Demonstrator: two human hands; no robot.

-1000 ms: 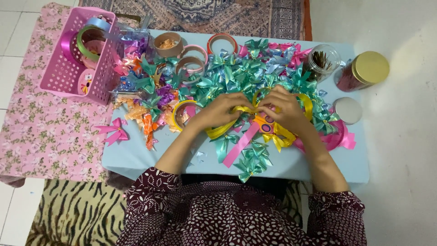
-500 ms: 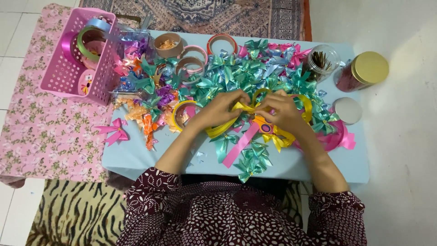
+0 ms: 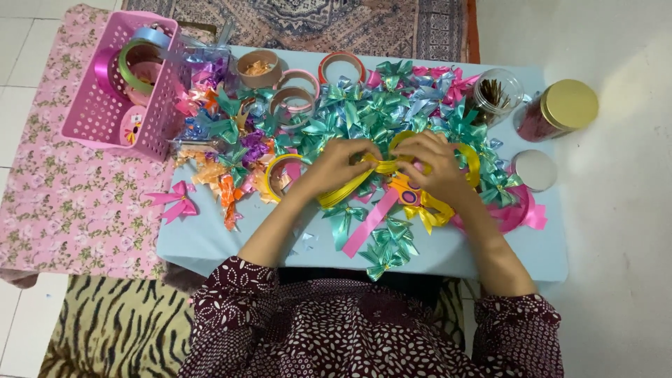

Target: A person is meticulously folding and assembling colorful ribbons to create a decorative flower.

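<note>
My left hand [image 3: 339, 163] and my right hand [image 3: 432, 159] meet over the middle of a small light-blue table [image 3: 210, 238]. Both pinch a yellow ribbon [image 3: 383, 166] between their fingertips; it loops out to the right and trails down to the left under my left hand. A pair of scissors with yellow handles [image 3: 420, 203] lies just below my right hand. A pink ribbon strip [image 3: 369, 222] lies diagonally near the front. All around is a heap of teal, blue and pink ribbon bows [image 3: 371, 105].
A pink plastic basket [image 3: 105, 119] with ribbon rolls stands at the left on a floral cloth. Empty tape rings [image 3: 294, 87] sit at the back. A glass jar [image 3: 497, 94], a gold-lidded jar [image 3: 560, 108] and a white lid [image 3: 535, 170] are at the right.
My hands stay over the same spot; the fingers have shifted slightly on the yellow ribbon. Nothing else has moved.
</note>
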